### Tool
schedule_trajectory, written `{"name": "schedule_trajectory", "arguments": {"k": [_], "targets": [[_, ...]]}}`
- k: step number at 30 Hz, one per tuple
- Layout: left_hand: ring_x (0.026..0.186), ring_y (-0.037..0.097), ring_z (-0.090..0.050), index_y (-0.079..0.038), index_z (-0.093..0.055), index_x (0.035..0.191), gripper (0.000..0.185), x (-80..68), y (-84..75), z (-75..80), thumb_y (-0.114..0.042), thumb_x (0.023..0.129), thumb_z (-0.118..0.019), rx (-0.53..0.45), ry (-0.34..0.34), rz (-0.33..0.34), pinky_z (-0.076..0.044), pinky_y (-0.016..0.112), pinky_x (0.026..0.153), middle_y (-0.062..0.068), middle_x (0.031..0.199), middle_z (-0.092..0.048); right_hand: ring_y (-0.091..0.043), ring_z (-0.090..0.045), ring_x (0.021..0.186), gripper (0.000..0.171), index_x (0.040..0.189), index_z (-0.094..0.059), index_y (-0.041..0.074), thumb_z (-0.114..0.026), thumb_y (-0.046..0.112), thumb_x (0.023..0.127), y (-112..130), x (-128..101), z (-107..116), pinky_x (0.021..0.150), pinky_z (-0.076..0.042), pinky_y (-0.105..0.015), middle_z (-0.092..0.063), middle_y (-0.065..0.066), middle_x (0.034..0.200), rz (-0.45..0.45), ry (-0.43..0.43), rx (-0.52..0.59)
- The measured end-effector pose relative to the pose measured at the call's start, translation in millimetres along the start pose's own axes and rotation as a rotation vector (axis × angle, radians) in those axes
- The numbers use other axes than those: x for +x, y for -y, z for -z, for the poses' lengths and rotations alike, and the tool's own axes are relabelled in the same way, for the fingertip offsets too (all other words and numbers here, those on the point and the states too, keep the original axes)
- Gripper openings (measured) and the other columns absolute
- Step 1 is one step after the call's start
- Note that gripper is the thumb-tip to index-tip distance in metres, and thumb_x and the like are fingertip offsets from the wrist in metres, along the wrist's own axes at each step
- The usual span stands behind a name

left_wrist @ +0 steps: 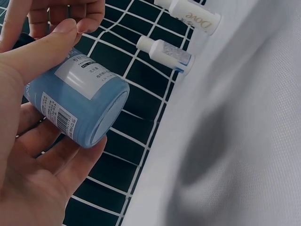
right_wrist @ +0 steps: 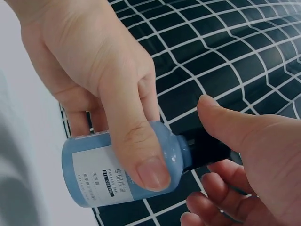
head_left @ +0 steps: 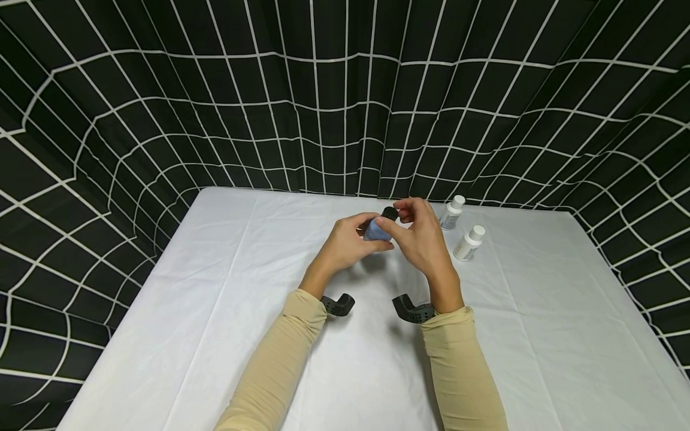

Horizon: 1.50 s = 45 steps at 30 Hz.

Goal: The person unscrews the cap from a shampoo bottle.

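A blue bottle [head_left: 375,231] with a black cap [head_left: 390,212] is held above the table, tilted. My left hand [head_left: 347,242] grips its body, thumb on one side and fingers on the other. White labels and a barcode show on the bottle [left_wrist: 84,75] in the left wrist view. My right hand [head_left: 422,239] is at the cap end. In the right wrist view, the right thumb stands apart from the black cap [right_wrist: 202,147], and the loosely bent fingers lie beside and below it. Whether those fingers touch the cap, I cannot tell.
Two small white bottles with white caps stand to the right of my hands: one farther back [head_left: 452,212], one nearer [head_left: 469,243]. A white cloth [head_left: 242,299] covers the table. Behind it hangs a black curtain [head_left: 334,126] with a white grid.
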State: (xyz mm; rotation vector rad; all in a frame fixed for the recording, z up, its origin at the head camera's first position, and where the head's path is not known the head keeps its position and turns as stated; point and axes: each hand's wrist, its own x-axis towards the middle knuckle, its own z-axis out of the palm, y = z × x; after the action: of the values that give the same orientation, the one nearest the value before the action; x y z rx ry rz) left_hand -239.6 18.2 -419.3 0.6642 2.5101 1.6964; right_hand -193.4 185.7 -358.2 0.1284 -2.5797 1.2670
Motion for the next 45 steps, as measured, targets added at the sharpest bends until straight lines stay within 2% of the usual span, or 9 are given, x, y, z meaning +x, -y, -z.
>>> {"name": "schedule_trajectory", "arguments": {"k": [4, 9, 17, 21, 25, 31, 34, 39, 45], "targets": [[0.101, 0.015, -0.067, -0.032, -0.071, 0.119, 0.047, -0.4, -1.8, -0.6, -0.042, 0.076, -0.089, 0.009, 0.004, 0.002, -0.056, 0.032, 0.089, -0.009, 0.110, -0.074, -0.032, -0.058, 0.105, 0.046, 0.120, -0.060, 0.001, -0.079, 0.031, 0.090, -0.7, 0.5, -0.6, 0.093, -0.047, -0.039, -0.060, -0.017, 0.113, -0.008, -0.008, -0.020], [0.101, 0.015, -0.067, -0.029, -0.070, 0.121, 0.049, -0.8, -1.8, 0.1, -0.042, 0.077, -0.088, 0.027, -0.005, 0.007, -0.056, 0.032, 0.089, -0.007, 0.111, -0.073, -0.032, -0.063, 0.109, 0.043, 0.126, -0.063, 0.002, -0.076, 0.026, 0.093, -2.0, 0.4, -0.2, 0.090, -0.052, -0.040, -0.061, -0.016, 0.115, 0.040, 0.022, -0.023], [0.104, 0.018, -0.068, -0.023, -0.069, 0.125, 0.053, 0.4, 1.9, 4.2, -0.043, 0.079, -0.087, 0.035, -0.020, 0.021, -0.056, 0.035, 0.091, -0.003, 0.118, -0.073, -0.029, -0.063, 0.117, 0.041, 0.142, -0.059, 0.008, -0.060, 0.005, 0.101, -2.4, 0.5, 2.8, 0.091, -0.055, -0.042, -0.062, -0.013, 0.132, 0.207, 0.116, 0.000], [0.105, 0.018, -0.068, -0.023, -0.069, 0.126, 0.055, 0.1, 1.7, 5.8, -0.042, 0.078, -0.088, 0.025, -0.024, 0.034, -0.056, 0.035, 0.092, -0.003, 0.119, -0.072, -0.030, -0.062, 0.122, 0.048, 0.148, -0.053, 0.010, -0.062, 0.009, 0.101, -0.4, 0.5, 3.8, 0.093, -0.056, -0.043, -0.059, -0.011, 0.141, 0.186, 0.138, 0.005], [0.106, 0.015, -0.067, -0.024, -0.068, 0.128, 0.058, 0.0, -0.2, 5.3, -0.041, 0.077, -0.089, 0.003, -0.025, 0.040, -0.055, 0.034, 0.093, -0.005, 0.120, -0.072, -0.033, -0.061, 0.123, 0.060, 0.151, -0.048, 0.011, -0.071, 0.025, 0.097, 1.9, -0.1, 4.8, 0.093, -0.056, -0.045, -0.053, -0.014, 0.145, 0.108, 0.111, 0.004], [0.102, 0.014, -0.068, -0.026, -0.071, 0.123, 0.052, -0.3, -4.5, 2.8, -0.036, 0.076, -0.090, -0.019, -0.006, -0.001, -0.056, 0.031, 0.090, -0.006, 0.116, -0.073, -0.031, -0.062, 0.108, 0.053, 0.134, -0.062, 0.009, -0.077, 0.036, 0.091, 2.3, -1.1, 5.1, 0.089, -0.050, -0.041, -0.061, -0.014, 0.123, 0.044, 0.024, -0.032], [0.100, 0.013, -0.069, -0.028, -0.071, 0.121, 0.049, -0.6, -5.6, 2.1, -0.036, 0.076, -0.090, -0.015, 0.003, -0.011, -0.056, 0.030, 0.089, -0.007, 0.113, -0.074, -0.030, -0.062, 0.106, 0.046, 0.128, -0.065, 0.008, -0.076, 0.035, 0.092, 1.8, -1.5, 5.3, 0.087, -0.047, -0.039, -0.063, -0.012, 0.119, 0.050, 0.015, -0.058], [0.100, 0.011, -0.068, -0.029, -0.071, 0.121, 0.048, -0.9, -9.6, 3.7, -0.036, 0.076, -0.090, -0.007, 0.011, -0.018, -0.056, 0.030, 0.091, -0.009, 0.113, -0.074, -0.029, -0.062, 0.105, 0.041, 0.128, -0.066, 0.007, -0.073, 0.030, 0.095, 3.5, -4.1, 7.2, 0.083, -0.049, -0.036, -0.062, -0.013, 0.116, 0.091, 0.012, -0.056], [0.101, 0.012, -0.066, -0.028, -0.071, 0.121, 0.048, -2.6, -17.1, 10.2, -0.035, 0.077, -0.090, -0.013, 0.022, 0.002, -0.055, 0.032, 0.091, -0.008, 0.113, -0.073, -0.026, -0.061, 0.101, 0.038, 0.133, -0.064, 0.007, -0.069, 0.023, 0.099, 13.2, -9.7, 13.3, 0.077, -0.046, -0.023, -0.060, -0.014, 0.114, 0.155, -0.035, -0.044]]}}
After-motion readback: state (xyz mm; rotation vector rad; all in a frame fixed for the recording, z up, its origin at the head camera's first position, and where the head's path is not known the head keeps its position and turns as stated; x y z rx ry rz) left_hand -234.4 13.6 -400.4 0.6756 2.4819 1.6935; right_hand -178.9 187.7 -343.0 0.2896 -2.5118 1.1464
